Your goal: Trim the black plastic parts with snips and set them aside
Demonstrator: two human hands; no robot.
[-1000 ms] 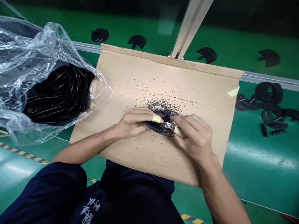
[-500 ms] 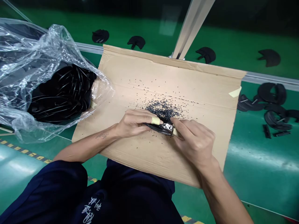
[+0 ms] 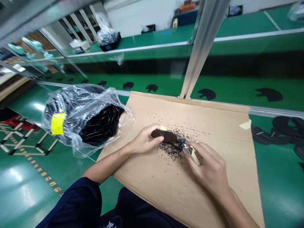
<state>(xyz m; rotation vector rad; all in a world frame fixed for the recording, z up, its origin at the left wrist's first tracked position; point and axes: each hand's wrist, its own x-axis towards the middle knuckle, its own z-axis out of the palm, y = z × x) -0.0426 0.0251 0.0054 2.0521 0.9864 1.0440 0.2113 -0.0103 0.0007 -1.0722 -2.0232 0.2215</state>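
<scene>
Watching this feed from afar, I read the left hand [image 3: 142,141] as closed in a firm grip around a curved matte-black moulded rubber piece [image 3: 164,136], held just above the middle of a flattened tan cardboard sheet [image 3: 209,118]. The right hand [image 3: 209,167] keeps a narrow pinching grip on a small silver metal tool bound in cream tape [image 3: 193,154]. Its tip sits just beside the rubber piece's right end, not touching it.

My main worry is the gap between the hands: if the tool skids off the rubber, it could catch the left fingers. A careless sweep of either wrist could also push the loose black rubber crumbs [image 3: 173,148] off the sheet onto the green tabletop [image 3: 277,193]. A bumped elbow could tip the clear polythene bag [image 3: 78,118], which overlaps the sheet's far-left corner, and spill the glossy black rubber parts [image 3: 102,125] inside it.

I count one piece in hand, one tool, and one bag with one yellow label [image 3: 58,123]. Five matte-black rubber pieces [image 3: 207,93] lie clearly along the far side of the tabletop. Further black pieces [image 3: 263,135] overlap at the right, so I can't count them. The crumbs and bagged parts are too many to count.
</scene>
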